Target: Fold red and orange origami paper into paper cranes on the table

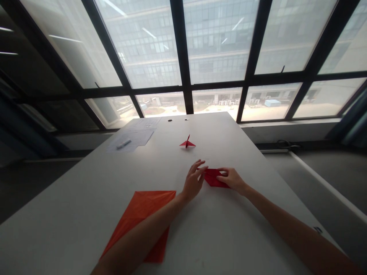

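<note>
A folded piece of red paper (213, 178) lies between my two hands on the white table. My left hand (194, 181) is at its left edge, fingers apart, the fingertips over the paper's upper left corner. On the right side, my right hand (233, 179) pinches the paper between thumb and fingers. Farther back stands a small red folded paper figure (187, 143) with pointed wings. Orange-red paper sheets (143, 204) lie flat at the near left, partly hidden under my left forearm.
White papers (137, 133) with a pale marker-like object (124, 144) on them lie at the table's (83, 198) back left. Two small round spots are near the far edge. Large windows (149, 42) rise behind the table. A small dark item (317, 230) is at the right edge.
</note>
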Demonstrator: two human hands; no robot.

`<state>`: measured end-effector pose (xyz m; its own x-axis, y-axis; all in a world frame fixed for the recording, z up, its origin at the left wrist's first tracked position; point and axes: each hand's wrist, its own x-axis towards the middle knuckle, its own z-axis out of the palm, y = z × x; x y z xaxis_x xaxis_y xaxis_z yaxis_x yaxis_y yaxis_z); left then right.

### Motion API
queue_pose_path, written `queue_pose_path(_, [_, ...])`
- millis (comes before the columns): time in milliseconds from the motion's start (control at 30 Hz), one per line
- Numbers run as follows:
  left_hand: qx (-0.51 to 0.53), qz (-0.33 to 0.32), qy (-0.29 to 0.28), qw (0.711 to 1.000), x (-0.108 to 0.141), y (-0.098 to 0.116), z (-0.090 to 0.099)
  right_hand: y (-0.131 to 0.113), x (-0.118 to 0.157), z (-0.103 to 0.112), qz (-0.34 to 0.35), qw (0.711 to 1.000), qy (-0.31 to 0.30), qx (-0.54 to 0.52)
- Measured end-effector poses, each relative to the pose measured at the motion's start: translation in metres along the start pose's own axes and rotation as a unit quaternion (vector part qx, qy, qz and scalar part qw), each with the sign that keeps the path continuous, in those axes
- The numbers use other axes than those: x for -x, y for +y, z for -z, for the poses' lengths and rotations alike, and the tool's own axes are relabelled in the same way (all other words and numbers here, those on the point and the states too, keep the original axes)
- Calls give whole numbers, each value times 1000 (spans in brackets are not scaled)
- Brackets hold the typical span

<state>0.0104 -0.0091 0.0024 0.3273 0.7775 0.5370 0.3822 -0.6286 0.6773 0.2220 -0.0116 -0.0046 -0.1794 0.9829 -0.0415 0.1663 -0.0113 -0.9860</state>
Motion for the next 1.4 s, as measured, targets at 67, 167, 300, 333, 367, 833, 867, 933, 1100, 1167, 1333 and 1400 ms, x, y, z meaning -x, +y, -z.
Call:
queue_pose_path(67, [-20, -34, -118, 992, 2, 3, 0, 1, -1, 2, 43, 997, -25, 55])
queue_pose_path(167, [-71, -44, -250, 965, 7, 4, -4, 0, 1, 5, 104, 964, 6, 243])
queue_pose_path(300, [-129, -33, -284, 950, 13, 0, -9, -4, 14, -4, 135, 852, 101, 496])
queue_pose_path(333, [-136, -31, -278, 950, 15, -1, -10, -3, 17, -11, 147, 834, 96, 523])
queue_pose_path(367, [-141, -29, -270, 952, 15, -2, -11, -2, 21, -18, 162, 825, 84, 536])
queue_pose_path(833, [-208, 15, -242, 948, 20, -11, -10, 35, 13, -8, 185, 831, -58, 522])
queue_pose_path(867, [-205, 22, -232, 950, 20, -12, -10, 35, 12, -7, 191, 830, -59, 521])
queue_pose_path(933, [-193, 36, -214, 957, 21, -14, -10, 33, 11, -6, 199, 831, -62, 516])
queue_pose_path(1100, [-130, 63, -177, 974, 17, -21, -7, 26, 8, -4, 193, 849, -46, 489])
queue_pose_path(1167, [-101, 76, -150, 981, 13, -24, -6, 23, 6, -2, 200, 860, -28, 469])
queue_pose_path(1333, [-34, 85, -97, 991, 7, -28, -4, 14, 2, 5, 239, 878, -7, 414])
queue_pose_path(1400, [-34, 78, -90, 992, 7, -29, -5, 13, 2, 7, 246, 887, 6, 391])
